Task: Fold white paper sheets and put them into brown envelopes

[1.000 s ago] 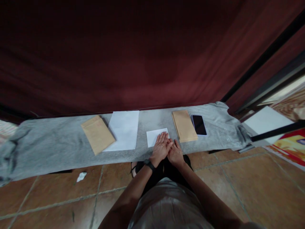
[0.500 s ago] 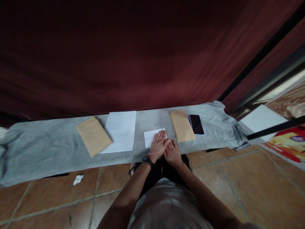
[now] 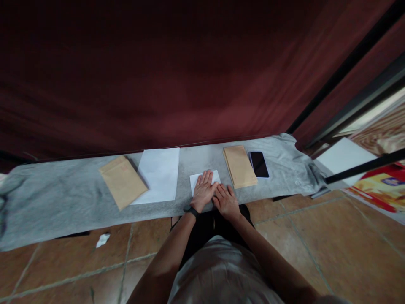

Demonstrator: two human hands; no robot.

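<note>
A small white folded-looking sheet of paper (image 3: 193, 181) lies on the grey cloth in front of me, partly hidden under my hands. My left hand (image 3: 203, 189), with a dark band at the wrist, rests flat on it, fingers stretched forward. Close beside it, my right hand (image 3: 227, 202) lies palm down at the paper's lower right corner, fingers extended. The left thumb meets or nearly meets the right fingertips. To the right is a stack of brown envelopes (image 3: 241, 166). On the left, another brown envelope stack (image 3: 122, 181) overlaps larger white sheets (image 3: 161, 173).
A phone (image 3: 259, 164) lies beside the right envelopes. The grey cloth (image 3: 63, 194) covers a long narrow bench against a dark red curtain (image 3: 190, 84). At right are a black bar (image 3: 363, 169) and a printed red box (image 3: 386, 190). White scrap (image 3: 103, 240) lies on the tiled floor.
My left hand has slid slightly left across the small paper, away from the right hand, which has moved little. The whole view has shifted a touch.
</note>
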